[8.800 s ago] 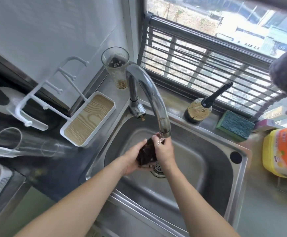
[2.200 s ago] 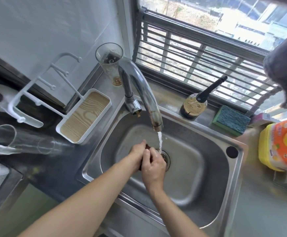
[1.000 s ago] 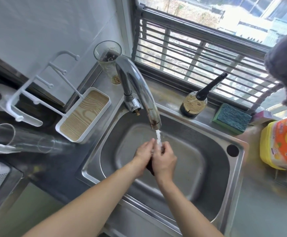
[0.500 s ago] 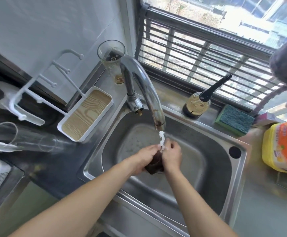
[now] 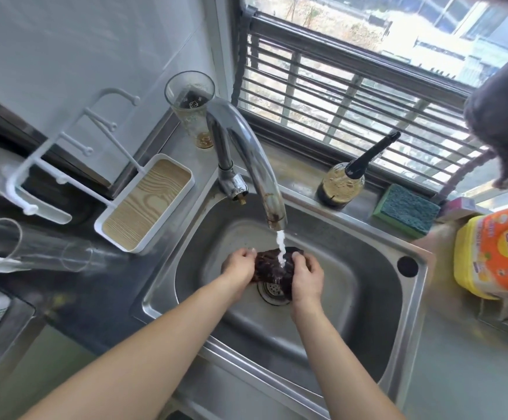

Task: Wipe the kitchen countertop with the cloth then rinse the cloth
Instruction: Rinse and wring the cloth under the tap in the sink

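Observation:
A dark brown wet cloth (image 5: 269, 266) is stretched between my two hands over the drain of the steel sink (image 5: 377, 277). My left hand (image 5: 238, 266) grips its left end and my right hand (image 5: 306, 275) grips its right end. Water runs from the chrome tap (image 5: 258, 165) straight onto the middle of the cloth. The dark countertop (image 5: 77, 286) lies to the left of the sink.
A white wood-pattern tray (image 5: 146, 204) and a lying glass (image 5: 31, 247) sit left of the sink. Behind it stand a tall cup (image 5: 190, 112), a brown bottle (image 5: 342, 184) and a green sponge (image 5: 405, 212). A yellow detergent jug (image 5: 496, 253) stands at right.
My hands have drawn apart, spreading the bunched cloth open under the stream. Earlier they were pressed together, squeezing and rubbing it.

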The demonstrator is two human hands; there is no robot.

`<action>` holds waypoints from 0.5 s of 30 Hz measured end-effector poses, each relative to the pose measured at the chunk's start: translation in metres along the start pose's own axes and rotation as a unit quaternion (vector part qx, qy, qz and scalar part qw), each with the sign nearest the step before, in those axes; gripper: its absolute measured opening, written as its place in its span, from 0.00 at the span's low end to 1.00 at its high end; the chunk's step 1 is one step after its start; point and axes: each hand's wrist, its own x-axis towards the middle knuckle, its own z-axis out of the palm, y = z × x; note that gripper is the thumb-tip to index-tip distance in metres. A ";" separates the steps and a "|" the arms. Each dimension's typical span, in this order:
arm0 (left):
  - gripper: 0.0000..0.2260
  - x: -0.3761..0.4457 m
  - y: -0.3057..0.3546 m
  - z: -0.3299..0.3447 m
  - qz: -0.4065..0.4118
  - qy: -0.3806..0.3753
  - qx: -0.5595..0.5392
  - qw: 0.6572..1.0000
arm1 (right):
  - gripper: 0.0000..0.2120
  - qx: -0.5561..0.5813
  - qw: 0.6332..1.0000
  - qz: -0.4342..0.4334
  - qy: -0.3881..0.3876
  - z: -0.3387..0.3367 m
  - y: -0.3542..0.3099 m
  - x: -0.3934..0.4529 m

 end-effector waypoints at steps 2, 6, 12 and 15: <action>0.23 0.010 -0.008 0.004 -0.005 0.021 0.013 1.000 | 0.08 -0.063 0.994 -0.064 0.066 0.000 0.001 -0.007; 0.26 -0.007 -0.001 0.015 -0.065 -0.055 -0.098 0.992 | 0.13 -0.139 0.973 -0.183 0.010 0.013 0.012 -0.034; 0.11 -0.052 -0.005 0.027 0.019 -0.143 -0.148 0.978 | 0.16 -0.187 0.973 -0.089 0.099 0.010 -0.012 -0.013; 0.13 -0.048 -0.006 0.027 0.027 -0.153 -0.126 0.980 | 0.18 -0.185 0.971 -0.079 0.127 0.008 -0.015 -0.008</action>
